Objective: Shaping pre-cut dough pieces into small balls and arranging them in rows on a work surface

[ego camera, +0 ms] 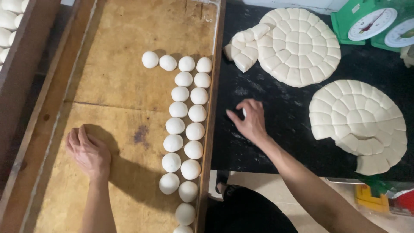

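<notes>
My left hand (88, 151) is cupped palm down on the wooden tray (116, 77); whatever is under it is hidden. Two columns of round white dough balls (185, 125) run along the tray's right side, with a short row at the top. My right hand (249, 121) is cupped over a small white dough piece (244, 112) on the black counter (276, 103). Two scored discs of dough lie there: the far disc (293, 45), with loose cut pieces at its left, and the near disc (360, 123), with a section gone at its lower left.
Two green dial scales (371, 23) stand at the counter's back right. More dough balls (8, 26) sit in another wooden tray at far left. Yellow and red items (384, 198) lie below the counter's front edge. A dark garment (241, 211) shows below the counter's front edge.
</notes>
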